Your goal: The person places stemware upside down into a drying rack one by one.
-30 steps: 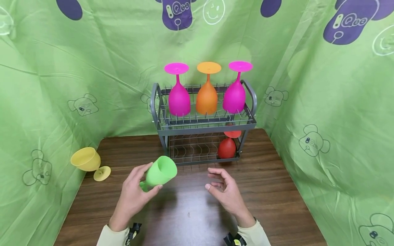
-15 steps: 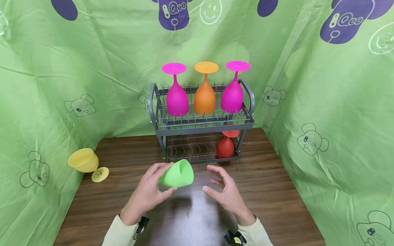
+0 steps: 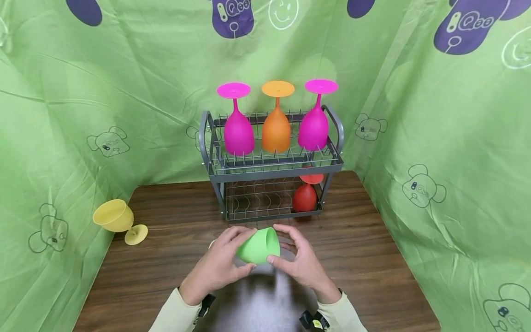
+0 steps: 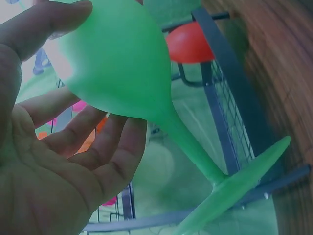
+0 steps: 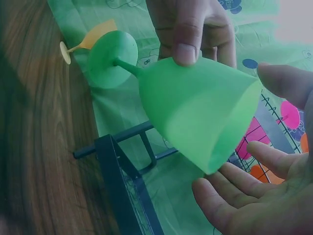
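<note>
A green plastic wine glass (image 3: pixel 255 249) lies tilted on its side in the air above the table, its mouth facing right. My left hand (image 3: pixel 217 263) holds it by the bowl, thumb on the near side. In the left wrist view the stem and round foot (image 4: pixel 234 183) extend free of the fingers. My right hand (image 3: pixel 304 265) is at the rim, thumb and fingers spread to either side of it. From the right wrist view, the right thumb and fingertips are at the rim; firm contact cannot be told.
A two-tier dark dish rack (image 3: pixel 275 173) stands behind the hands. Upside-down glasses sit on top: two magenta (image 3: pixel 238 134) and one orange (image 3: pixel 276 133). A red glass (image 3: pixel 304 198) is upside down at the lower right. A yellow glass (image 3: pixel 114 216) lies at the table's left edge.
My left hand has carried the green wine glass rightward and slightly nearer, turning its mouth toward the right hand. The right hand has stayed nearly in place.
</note>
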Demonstrator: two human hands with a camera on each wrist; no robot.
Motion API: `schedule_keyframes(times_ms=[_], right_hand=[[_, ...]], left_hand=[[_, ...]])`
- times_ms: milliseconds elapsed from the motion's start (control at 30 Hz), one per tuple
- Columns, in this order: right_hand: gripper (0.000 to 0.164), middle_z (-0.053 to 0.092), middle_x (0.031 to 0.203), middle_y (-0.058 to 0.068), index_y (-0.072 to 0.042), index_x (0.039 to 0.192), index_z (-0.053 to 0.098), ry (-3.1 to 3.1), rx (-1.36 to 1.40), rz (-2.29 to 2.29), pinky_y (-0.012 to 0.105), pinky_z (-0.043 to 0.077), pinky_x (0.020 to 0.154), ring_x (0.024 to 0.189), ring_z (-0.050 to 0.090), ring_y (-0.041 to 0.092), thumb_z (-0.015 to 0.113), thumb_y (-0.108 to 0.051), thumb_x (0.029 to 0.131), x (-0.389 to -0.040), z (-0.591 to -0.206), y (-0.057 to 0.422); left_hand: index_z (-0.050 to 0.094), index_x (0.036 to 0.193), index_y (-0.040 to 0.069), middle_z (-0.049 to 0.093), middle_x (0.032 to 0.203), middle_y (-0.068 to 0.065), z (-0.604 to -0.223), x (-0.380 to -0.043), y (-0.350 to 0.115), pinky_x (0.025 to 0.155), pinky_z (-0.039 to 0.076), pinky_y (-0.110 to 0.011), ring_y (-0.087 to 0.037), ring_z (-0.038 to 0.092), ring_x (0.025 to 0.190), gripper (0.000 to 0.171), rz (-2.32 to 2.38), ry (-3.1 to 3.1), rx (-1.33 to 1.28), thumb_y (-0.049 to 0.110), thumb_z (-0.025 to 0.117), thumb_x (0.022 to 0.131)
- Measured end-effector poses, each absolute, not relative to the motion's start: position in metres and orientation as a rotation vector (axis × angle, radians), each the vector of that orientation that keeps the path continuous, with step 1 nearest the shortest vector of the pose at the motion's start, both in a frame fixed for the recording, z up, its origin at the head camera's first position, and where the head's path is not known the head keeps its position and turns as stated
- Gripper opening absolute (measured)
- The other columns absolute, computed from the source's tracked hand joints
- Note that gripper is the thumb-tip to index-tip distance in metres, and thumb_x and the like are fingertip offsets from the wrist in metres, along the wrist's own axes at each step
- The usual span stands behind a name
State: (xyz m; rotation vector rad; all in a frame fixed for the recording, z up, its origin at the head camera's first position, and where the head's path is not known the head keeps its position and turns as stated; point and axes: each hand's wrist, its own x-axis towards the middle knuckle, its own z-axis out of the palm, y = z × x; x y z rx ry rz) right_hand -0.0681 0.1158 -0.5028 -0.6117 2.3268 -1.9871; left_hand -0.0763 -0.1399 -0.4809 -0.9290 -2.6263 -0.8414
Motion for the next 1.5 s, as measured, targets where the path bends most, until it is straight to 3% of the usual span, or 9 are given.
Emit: schedule_keyframes(times_ms=[167,367,667,900,1133,1367,1500], right_hand=[[0.067,0.056,0.150,0.009,-0.020,0.149,0.054,2.339,-0.595,-1.963,0.048,0.057,0.108,0.131,0.061,0.034,0.083,-0.015,0.090,-0.067,-0.504,0.114],[0.065,0.057,0.149,0.016,-0.019,0.147,0.054,2.333,-0.572,-1.966,0.049,0.058,0.106,0.129,0.061,0.029,0.084,-0.015,0.089,-0.067,-0.505,0.114],[0.065,0.057,0.149,0.007,-0.020,0.146,0.055,2.329,-0.557,-1.979,0.047,0.058,0.107,0.130,0.059,0.034,0.084,-0.016,0.089,-0.069,-0.506,0.114],[0.065,0.057,0.148,0.009,-0.018,0.144,0.056,2.340,-0.492,-2.029,0.046,0.057,0.107,0.130,0.060,0.036,0.086,-0.015,0.087,-0.070,-0.505,0.114],[0.068,0.056,0.149,0.009,-0.006,0.144,0.054,2.343,-0.407,-2.112,0.041,0.059,0.105,0.129,0.063,0.034,0.087,-0.010,0.085,-0.070,-0.502,0.115],[0.069,0.056,0.148,0.008,-0.002,0.145,0.053,2.340,-0.305,-2.175,0.045,0.058,0.106,0.131,0.061,0.030,0.087,-0.008,0.085,-0.069,-0.504,0.113],[0.067,0.058,0.146,0.010,-0.004,0.143,0.054,2.305,-0.262,-2.240,0.046,0.058,0.106,0.131,0.061,0.035,0.087,-0.006,0.084,-0.066,-0.505,0.110]], left_hand=[[0.064,0.143,0.010,0.065,0.132,-0.003,-0.482,-0.075,-0.131,0.098,0.060,-0.039,-0.020,0.061,0.123,0.083,-0.801,-2.630,-0.963,0.029,0.098,0.070],[0.063,0.144,0.012,0.063,0.134,-0.003,-0.481,-0.074,-0.129,0.096,0.059,-0.039,-0.020,0.060,0.124,0.082,-0.772,-2.671,-0.955,0.030,0.096,0.072],[0.060,0.148,0.013,0.063,0.138,-0.003,-0.480,-0.074,-0.129,0.103,0.058,-0.043,-0.022,0.061,0.127,0.084,-0.772,-2.706,-0.934,0.031,0.096,0.075],[0.059,0.149,0.015,0.062,0.142,-0.003,-0.480,-0.073,-0.128,0.110,0.055,-0.042,-0.022,0.061,0.130,0.083,-0.774,-2.700,-0.853,0.031,0.096,0.076],[0.064,0.142,0.010,0.063,0.139,-0.008,-0.492,-0.066,-0.122,0.105,0.058,-0.043,-0.024,0.063,0.127,0.077,-0.940,-2.504,-0.693,0.024,0.098,0.074],[0.069,0.132,0.009,0.066,0.130,-0.008,-0.515,-0.052,-0.104,0.084,0.066,-0.037,-0.027,0.068,0.113,0.059,-1.407,-2.239,-0.337,0.013,0.093,0.078],[0.064,0.134,0.007,0.061,0.132,-0.009,-0.525,-0.043,-0.092,0.090,0.064,-0.034,-0.026,0.064,0.119,0.056,-1.912,-2.054,-0.075,0.003,0.087,0.084]])
